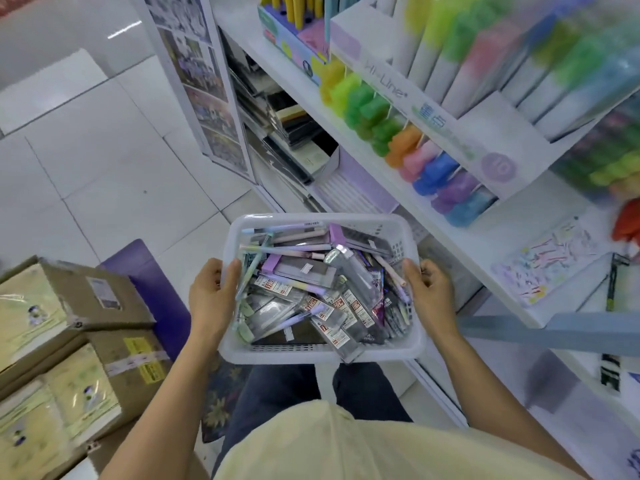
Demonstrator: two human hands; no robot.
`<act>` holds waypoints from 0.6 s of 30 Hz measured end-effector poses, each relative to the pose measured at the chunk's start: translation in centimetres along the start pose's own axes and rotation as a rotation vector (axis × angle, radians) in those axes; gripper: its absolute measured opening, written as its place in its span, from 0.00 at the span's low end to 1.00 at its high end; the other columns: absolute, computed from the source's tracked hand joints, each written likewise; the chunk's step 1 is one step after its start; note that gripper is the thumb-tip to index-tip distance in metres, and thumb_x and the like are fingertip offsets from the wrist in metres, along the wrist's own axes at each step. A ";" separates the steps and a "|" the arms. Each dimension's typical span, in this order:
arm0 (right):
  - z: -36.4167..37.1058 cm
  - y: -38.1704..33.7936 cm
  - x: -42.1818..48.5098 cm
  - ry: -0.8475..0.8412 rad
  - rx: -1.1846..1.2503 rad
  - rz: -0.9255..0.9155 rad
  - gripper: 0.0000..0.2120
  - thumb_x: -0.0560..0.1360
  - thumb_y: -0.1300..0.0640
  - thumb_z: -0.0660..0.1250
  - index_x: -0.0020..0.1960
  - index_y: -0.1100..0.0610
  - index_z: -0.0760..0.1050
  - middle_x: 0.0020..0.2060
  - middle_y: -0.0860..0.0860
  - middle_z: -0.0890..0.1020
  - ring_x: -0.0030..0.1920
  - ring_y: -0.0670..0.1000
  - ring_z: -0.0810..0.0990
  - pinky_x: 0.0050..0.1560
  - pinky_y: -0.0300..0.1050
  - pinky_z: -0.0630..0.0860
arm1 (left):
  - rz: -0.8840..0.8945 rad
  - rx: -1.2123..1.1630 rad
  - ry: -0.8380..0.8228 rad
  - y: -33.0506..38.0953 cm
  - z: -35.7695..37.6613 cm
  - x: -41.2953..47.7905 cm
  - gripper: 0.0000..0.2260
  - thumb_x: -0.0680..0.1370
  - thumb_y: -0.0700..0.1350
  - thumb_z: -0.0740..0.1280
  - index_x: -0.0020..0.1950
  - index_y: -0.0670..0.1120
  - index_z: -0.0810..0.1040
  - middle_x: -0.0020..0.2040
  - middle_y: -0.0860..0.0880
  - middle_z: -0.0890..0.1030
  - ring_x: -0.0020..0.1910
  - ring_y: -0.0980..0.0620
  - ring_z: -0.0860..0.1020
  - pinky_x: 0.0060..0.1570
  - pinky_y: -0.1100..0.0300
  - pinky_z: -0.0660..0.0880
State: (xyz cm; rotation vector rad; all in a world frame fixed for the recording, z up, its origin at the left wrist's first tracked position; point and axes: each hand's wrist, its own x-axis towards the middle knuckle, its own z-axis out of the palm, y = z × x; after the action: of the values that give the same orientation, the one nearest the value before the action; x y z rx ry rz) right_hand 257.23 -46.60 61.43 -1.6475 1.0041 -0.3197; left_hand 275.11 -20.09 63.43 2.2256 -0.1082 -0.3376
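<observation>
Fingers are curling tight against the outer wall on the right as the right hand is gripping the white plastic basket, thumb hooking over the rim and down inside. Over on the other side the left hand is doing the same job, its thumb lying over the left rim while the rest of its fingers are tucked out of sight behind the wall. Both hands are clamping the basket between them, and it is hanging in the lower middle of the frame, above the person's dark trousers and just beside the white shelving. Inside, pastel pens are lying criss-cross toward the upper left of the basket, and clear packets with red-and-white labels are piling up across the middle and lower right, one of them poking out over the near rim. In the upper right of the frame, rows of coloured highlighters are standing in a display box, with a scribbled test sheet lying below them toward the right edge. Down at lower left, taped cardboard boxes are sitting stacked by the pale tiled floor, and a purple panel is showing between them and the left hand.
</observation>
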 end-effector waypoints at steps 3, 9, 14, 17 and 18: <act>1.8 -0.1 0.6 0.072 0.046 0.037 0.16 0.78 0.48 0.64 0.37 0.58 0.71 0.26 0.45 0.75 0.26 0.41 0.69 0.27 0.31 0.67 | 0.025 0.019 -0.066 0.3 0.2 3.9 0.14 0.81 0.52 0.62 0.38 0.46 0.70 0.32 0.49 0.72 0.29 0.53 0.68 0.29 0.60 0.65; 8.0 0.3 1.0 0.325 0.090 0.126 0.17 0.78 0.50 0.64 0.41 0.64 0.73 0.32 0.59 0.74 0.31 0.49 0.69 0.34 0.42 0.66 | 0.189 0.121 -0.248 0.6 0.3 14.0 0.15 0.81 0.50 0.62 0.36 0.46 0.68 0.30 0.50 0.70 0.29 0.53 0.66 0.29 0.59 0.63; 14.5 -0.8 -0.5 0.561 0.134 0.235 0.15 0.79 0.53 0.65 0.38 0.61 0.73 0.26 0.44 0.69 0.26 0.41 0.65 0.29 0.34 0.61 | 0.302 0.174 -0.439 0.9 -0.9 21.7 0.17 0.81 0.50 0.61 0.40 0.38 0.70 0.32 0.46 0.71 0.30 0.51 0.67 0.31 0.57 0.64; 16.9 -1.3 -1.3 0.642 0.161 0.262 0.14 0.79 0.55 0.65 0.38 0.61 0.73 0.25 0.44 0.68 0.24 0.40 0.64 0.28 0.31 0.61 | 0.336 0.179 -0.524 0.6 -0.9 24.2 0.18 0.82 0.50 0.61 0.38 0.39 0.66 0.31 0.47 0.68 0.29 0.52 0.64 0.30 0.56 0.62; 17.4 -1.2 -1.4 0.661 0.158 0.263 0.15 0.79 0.55 0.65 0.38 0.63 0.72 0.25 0.46 0.67 0.25 0.40 0.63 0.27 0.31 0.61 | 0.343 0.181 -0.543 0.2 -0.7 24.8 0.17 0.82 0.50 0.61 0.37 0.41 0.65 0.30 0.48 0.67 0.29 0.52 0.64 0.30 0.57 0.62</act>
State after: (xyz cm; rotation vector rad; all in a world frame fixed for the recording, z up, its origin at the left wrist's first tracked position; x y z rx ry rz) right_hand 268.49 -33.95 56.97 -1.2600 1.6223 -0.7724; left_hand 299.08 -24.51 58.98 2.1822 -0.8271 -0.7537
